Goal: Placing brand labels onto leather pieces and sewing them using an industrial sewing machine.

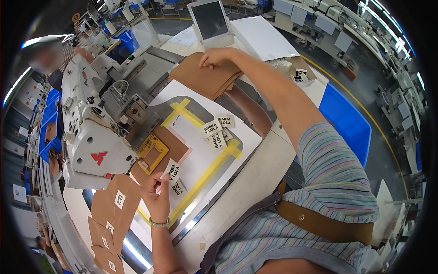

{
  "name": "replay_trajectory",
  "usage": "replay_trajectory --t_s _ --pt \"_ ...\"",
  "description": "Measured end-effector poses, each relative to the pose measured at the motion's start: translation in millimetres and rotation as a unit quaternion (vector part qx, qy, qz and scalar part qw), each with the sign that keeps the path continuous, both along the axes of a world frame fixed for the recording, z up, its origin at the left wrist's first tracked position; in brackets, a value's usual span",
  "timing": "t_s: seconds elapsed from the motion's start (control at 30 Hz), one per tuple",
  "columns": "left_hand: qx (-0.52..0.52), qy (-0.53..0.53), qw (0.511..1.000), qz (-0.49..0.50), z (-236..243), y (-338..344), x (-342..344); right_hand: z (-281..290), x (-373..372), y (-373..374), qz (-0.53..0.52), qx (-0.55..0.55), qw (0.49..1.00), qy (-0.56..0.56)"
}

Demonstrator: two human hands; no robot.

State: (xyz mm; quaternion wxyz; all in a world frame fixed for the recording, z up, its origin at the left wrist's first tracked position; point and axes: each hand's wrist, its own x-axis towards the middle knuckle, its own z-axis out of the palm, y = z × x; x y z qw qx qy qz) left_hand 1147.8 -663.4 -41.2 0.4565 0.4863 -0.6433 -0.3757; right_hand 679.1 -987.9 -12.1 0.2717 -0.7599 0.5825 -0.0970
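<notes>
My left hand, a beaded bracelet at its wrist, pinches a white printed label beside the sewing machine's yellow clamp frame. Another white label lies just under it. Under the clamp sits a brown piece. Across the bench, my right hand rests on a stack of brown pieces, its fingers curled down at the top one; their tips are partly hidden. Several loose labels lie in a pile on the white template board, which has yellow tape along it.
The white sewing machine stands at left. Brown pieces with labels hang in a chain at lower left. Behind are a screen, a white box and a blue bin. A co-worker is at far left.
</notes>
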Motion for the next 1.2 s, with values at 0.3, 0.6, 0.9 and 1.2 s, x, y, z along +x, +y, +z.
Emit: replay_trajectory --t_s 0.3,0.6,0.9,1.2 --pt "0.004 -0.004 1.000 -0.014 -0.6 0.8 -0.3 -17.1 -69.3 -4.3 -0.148 0.006 0.967 0.209" --pt "-0.003 -0.006 1.000 -0.018 -0.2 1.0 -2.1 26.8 -41.1 17.1 -0.124 -0.012 0.986 0.113" --pt "0.010 -0.008 1.000 -0.021 -0.6 2.0 -1.2 17.2 -42.1 -3.3 -0.110 0.096 0.985 0.091" --pt "0.014 -0.009 1.000 -0.015 1.7 4.8 -7.1 34.7 -49.8 40.5 -0.075 0.084 0.973 0.200"
